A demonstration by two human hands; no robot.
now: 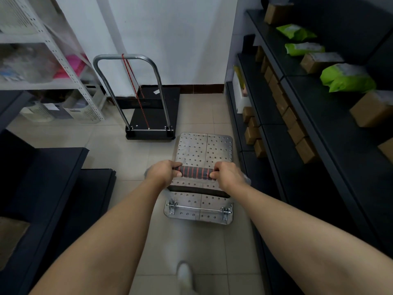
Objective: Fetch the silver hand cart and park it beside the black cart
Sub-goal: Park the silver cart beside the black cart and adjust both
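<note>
The silver hand cart [204, 147] has a perforated metal deck and stands on the tiled floor in front of me. Its handle [195, 173] is wrapped in black foam with red cord. My left hand [164, 172] grips the handle's left end. My right hand [228, 174] grips its right end. The black cart [154, 116] stands further ahead and to the left, near the white wall, with a silver U-shaped handle and a red cord. The silver cart's front left corner lies close to the black cart's near right corner.
Dark shelving [297, 128] with cardboard boxes and green bags runs along the right, close to the silver cart. A white rack [63, 67] with baskets stands at the left. Dark furniture [42, 184] fills the near left. My white shoe [185, 273] is on the tiles.
</note>
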